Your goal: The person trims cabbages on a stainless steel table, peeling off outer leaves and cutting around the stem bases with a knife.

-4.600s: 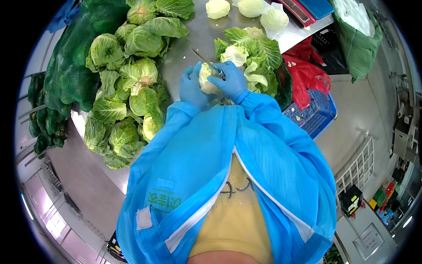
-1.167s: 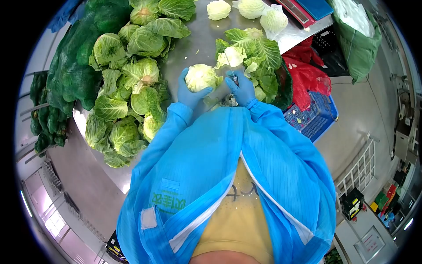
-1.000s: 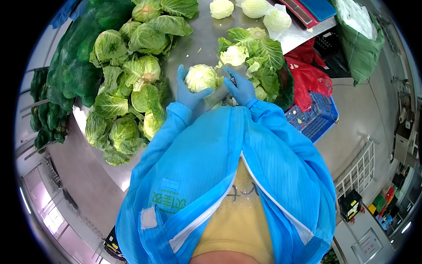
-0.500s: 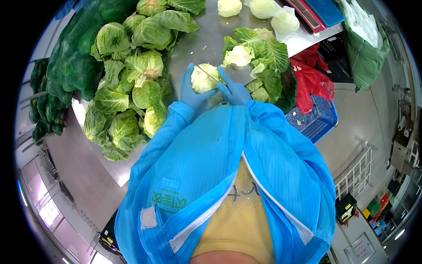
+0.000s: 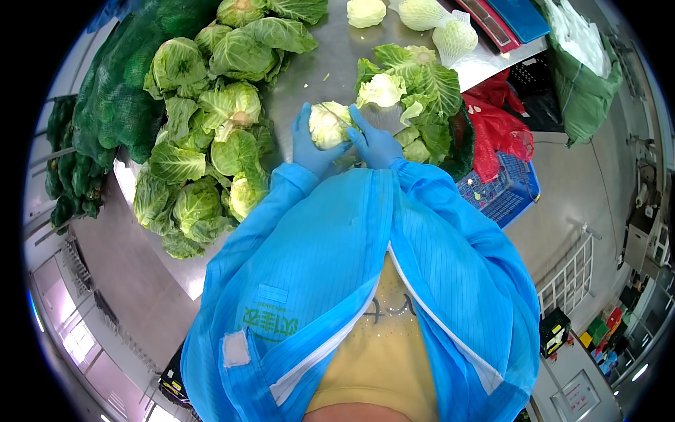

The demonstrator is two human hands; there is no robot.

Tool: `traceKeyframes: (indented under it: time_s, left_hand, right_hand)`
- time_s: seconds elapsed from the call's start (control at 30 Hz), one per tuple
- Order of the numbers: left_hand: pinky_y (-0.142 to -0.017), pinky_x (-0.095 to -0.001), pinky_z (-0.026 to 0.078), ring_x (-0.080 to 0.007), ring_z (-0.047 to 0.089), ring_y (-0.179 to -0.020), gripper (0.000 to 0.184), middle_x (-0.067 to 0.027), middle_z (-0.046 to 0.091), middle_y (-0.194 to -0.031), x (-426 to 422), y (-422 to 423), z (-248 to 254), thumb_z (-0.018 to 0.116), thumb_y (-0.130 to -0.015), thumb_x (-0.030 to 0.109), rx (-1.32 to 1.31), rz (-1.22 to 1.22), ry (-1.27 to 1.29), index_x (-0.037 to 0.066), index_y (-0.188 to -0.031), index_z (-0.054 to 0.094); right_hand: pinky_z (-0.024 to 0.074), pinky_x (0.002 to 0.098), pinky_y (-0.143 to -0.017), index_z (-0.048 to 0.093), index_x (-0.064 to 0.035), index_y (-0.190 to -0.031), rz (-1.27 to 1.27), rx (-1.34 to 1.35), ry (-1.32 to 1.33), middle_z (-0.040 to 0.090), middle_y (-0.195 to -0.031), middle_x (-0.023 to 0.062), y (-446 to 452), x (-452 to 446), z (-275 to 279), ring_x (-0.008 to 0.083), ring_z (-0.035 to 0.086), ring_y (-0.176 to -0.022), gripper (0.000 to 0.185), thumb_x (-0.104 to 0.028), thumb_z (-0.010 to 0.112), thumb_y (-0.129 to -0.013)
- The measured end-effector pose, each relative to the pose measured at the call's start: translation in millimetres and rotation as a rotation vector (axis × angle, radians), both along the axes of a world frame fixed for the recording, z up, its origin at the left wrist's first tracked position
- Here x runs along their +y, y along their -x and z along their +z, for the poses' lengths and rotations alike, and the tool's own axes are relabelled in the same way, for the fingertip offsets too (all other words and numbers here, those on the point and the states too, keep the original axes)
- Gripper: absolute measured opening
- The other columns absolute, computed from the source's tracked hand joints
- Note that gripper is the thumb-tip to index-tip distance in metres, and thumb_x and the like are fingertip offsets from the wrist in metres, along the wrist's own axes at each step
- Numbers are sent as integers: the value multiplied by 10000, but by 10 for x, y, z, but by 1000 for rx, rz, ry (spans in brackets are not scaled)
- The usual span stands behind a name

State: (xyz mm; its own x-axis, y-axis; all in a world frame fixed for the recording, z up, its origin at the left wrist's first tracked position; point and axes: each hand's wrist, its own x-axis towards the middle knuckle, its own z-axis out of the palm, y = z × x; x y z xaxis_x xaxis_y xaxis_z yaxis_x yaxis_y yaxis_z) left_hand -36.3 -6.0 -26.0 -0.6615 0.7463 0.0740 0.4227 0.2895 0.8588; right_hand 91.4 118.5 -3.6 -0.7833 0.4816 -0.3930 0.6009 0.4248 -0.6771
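Observation:
A pale, trimmed cabbage (image 5: 328, 126) rests low over the metal table, close to my chest. My left hand (image 5: 311, 149), in a blue glove, is wrapped around its left and near side. On the right, my gloved right hand (image 5: 377, 145) is closed beside the cabbage, thumb and finger toward it. A thin knife, its blade seen edge-on as a dark line over the cabbage, runs into that hand; the handle is hidden. Loose green outer leaves (image 5: 429, 91) and a pale leaf piece (image 5: 382, 89) lie just beyond my right hand.
Untrimmed cabbages (image 5: 211, 141) are heaped at left, beside green net sacks (image 5: 116, 91). At the far side sit a bare cabbage (image 5: 365, 12) and netted cabbages (image 5: 455, 36). A blue crate (image 5: 510, 190) and red bag (image 5: 492, 137) stand right of the metal table (image 5: 309, 67).
The cabbage has shifted slightly right and turned a little in my left hand. The knife line across it is less distinct. My right hand has barely moved.

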Motion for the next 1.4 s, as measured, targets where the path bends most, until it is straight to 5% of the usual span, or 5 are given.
traceKeyframes:
  time_s: [0.57, 0.97, 1.2, 1.27, 1.4]
  left_hand:
    - [-1004, -376, 376, -331, 394, -1190, 1128, -234, 261, -1338, 95, -20, 109, 840, -554, 335, 17, -9, 136, -63, -1379, 182]
    - [-1011, -389, 355, -329, 400, -1174, 1120, -218, 328, -1291, 96, -26, 23, 852, -537, 353, 78, 1, 87, -29, -1382, 224]
    - [-1018, -391, 352, -324, 399, -1184, 1080, -207, 332, -1297, 64, -19, 43, 845, -558, 325, 41, -15, 26, -19, -1381, 237]
    - [-1005, -370, 384, -312, 407, -1186, 1109, -207, 294, -1318, 68, -7, 14, 856, -534, 289, 18, -20, 14, -40, -1378, 216]
    - [-1007, -372, 381, -318, 405, -1191, 1107, -214, 294, -1323, 50, 16, 14, 852, -535, 302, 35, -49, 21, -45, -1374, 219]
  right_hand:
    - [449, 491, -837, 309, -197, -1395, -22, 164, -49, 608, -1013, 258, 24, 136, -374, 431, 579, -938, 620, -571, 314, -900]
    - [423, 437, -909, 374, -146, -1361, -14, -13, -36, 555, -1164, 232, 33, 158, 54, 400, 538, -1055, 589, -529, 328, -916]
    - [438, 404, -891, 498, -85, -1264, -365, 373, 295, 574, -1146, 221, 23, 5, -359, 369, 563, -1038, 549, -493, 424, -904]
    - [465, 402, -854, 526, -70, -1233, -304, 419, 20, 599, -1122, 194, 25, -20, -340, 340, 600, -990, 544, -490, 455, -893]
    - [500, 336, -739, 528, -55, -1226, -233, 306, -55, 650, -954, 162, 131, 131, -151, 255, 639, -834, 523, -457, 508, -893]
